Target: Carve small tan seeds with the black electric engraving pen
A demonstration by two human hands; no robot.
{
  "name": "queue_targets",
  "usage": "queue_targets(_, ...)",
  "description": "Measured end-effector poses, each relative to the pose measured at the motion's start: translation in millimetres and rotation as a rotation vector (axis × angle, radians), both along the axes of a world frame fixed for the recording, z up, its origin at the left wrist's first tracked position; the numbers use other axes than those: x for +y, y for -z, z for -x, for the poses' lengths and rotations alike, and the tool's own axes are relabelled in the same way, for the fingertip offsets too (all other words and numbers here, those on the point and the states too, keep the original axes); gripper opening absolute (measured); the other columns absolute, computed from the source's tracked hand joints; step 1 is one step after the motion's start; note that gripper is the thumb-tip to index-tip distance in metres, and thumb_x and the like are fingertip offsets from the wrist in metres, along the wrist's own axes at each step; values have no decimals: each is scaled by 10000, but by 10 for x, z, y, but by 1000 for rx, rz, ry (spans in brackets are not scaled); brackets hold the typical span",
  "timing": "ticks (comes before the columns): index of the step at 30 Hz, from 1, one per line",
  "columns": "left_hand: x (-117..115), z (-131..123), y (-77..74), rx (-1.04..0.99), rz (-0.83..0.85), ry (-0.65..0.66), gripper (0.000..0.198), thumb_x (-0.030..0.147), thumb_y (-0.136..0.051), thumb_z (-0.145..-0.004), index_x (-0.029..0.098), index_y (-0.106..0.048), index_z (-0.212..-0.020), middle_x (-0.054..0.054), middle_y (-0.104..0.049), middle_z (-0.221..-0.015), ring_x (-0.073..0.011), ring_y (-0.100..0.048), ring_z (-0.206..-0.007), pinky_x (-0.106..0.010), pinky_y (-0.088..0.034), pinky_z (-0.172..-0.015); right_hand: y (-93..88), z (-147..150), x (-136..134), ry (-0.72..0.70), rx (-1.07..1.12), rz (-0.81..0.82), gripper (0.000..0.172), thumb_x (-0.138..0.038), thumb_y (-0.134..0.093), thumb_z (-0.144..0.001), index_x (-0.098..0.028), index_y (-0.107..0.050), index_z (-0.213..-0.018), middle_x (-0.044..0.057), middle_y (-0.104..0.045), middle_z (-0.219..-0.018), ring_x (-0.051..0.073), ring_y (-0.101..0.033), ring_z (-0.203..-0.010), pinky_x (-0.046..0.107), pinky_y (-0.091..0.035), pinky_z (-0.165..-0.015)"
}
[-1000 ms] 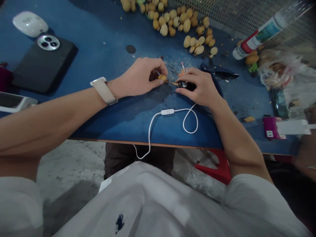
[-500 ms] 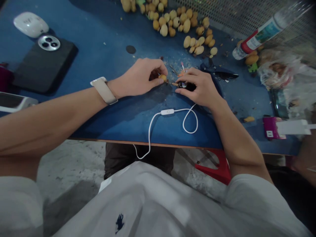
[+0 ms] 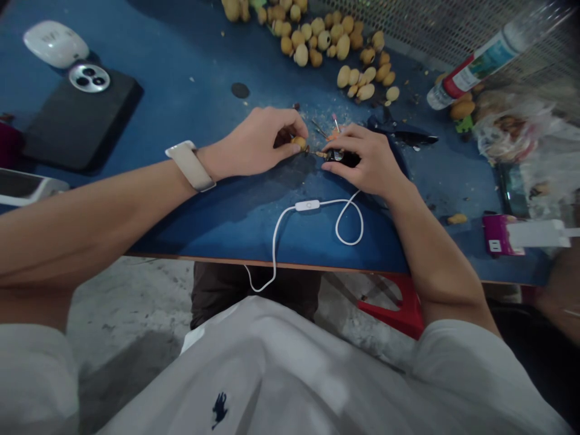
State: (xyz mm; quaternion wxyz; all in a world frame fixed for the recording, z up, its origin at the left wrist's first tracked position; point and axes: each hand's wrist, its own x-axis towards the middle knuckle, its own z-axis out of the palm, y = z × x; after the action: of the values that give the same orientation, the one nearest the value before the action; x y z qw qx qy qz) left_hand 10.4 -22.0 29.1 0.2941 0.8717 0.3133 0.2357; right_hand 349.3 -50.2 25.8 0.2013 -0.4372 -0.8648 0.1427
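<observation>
My left hand [image 3: 267, 139] pinches a small round yellow-tan fruit [image 3: 299, 142] between thumb and fingertips. A little dark brown tip shows at the fruit's right side. My right hand [image 3: 369, 154] is closed around a small black rotary tool [image 3: 338, 156] with a brass-coloured nose and thin bit. That bit points left at the fruit; whether it touches cannot be made out. A white cord [image 3: 307, 206] with an inline switch runs from beneath my right hand, loops, and drops over the table edge. Thin tools [image 3: 336, 122], one pink-tipped, lie behind my right fingers.
Bunches of tan fruit [image 3: 317, 36] lie along the back. A bottle [image 3: 475, 69], plastic bags [image 3: 512, 121] and a purple box [image 3: 496, 234] are on the right. At left are a phone [image 3: 81, 121] and a white case [image 3: 56, 44]. The blue table [image 3: 217, 223] carries crumbs.
Both hands stay almost in place, with the tool still beside the fruit. Nothing has been let go or taken up.
</observation>
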Motion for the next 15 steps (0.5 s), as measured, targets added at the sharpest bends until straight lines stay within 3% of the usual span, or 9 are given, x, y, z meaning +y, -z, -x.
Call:
queue_targets(6, 20, 10, 54, -49, -46, -17, 361, 583, -709, -1205, 294, -860, -1359, -164, -956, -1378, -399, -910, -1252, -569, -741, -1137, -12, 1, -4, 2, -14, 0, 325, -620, -917, -1099, -426, -963, -1357, 112, -932, -1420, 512, -861, -1408, 765, -725, -1243)
queue_targets(10, 41, 11, 82, -39, -54, -11, 429, 632, -681, -1241, 268, -865, -1378, -167, -949, -1385, -396, -912, -1255, -561, -741, -1147, 5, -9, 6, -7, -2, -17, 314, -582, -921, -1098, -405, -962, -1354, 105, -935, -1378, 493, -881, -1358, 748, -732, -1226)
queue_targets(15, 39, 8, 66, -18, -77, 2, 494, 674, -624, -1284, 255, -855, -1411, -140, -950, -1408, -328, -867, -1228, -519, -735, -1139, 21, -18, 7, -5, 7, -27, 276, -554, -923, -1102, -421, -954, -1342, 93, -936, -1378, 480, -883, -1344, 722, -741, -1203)
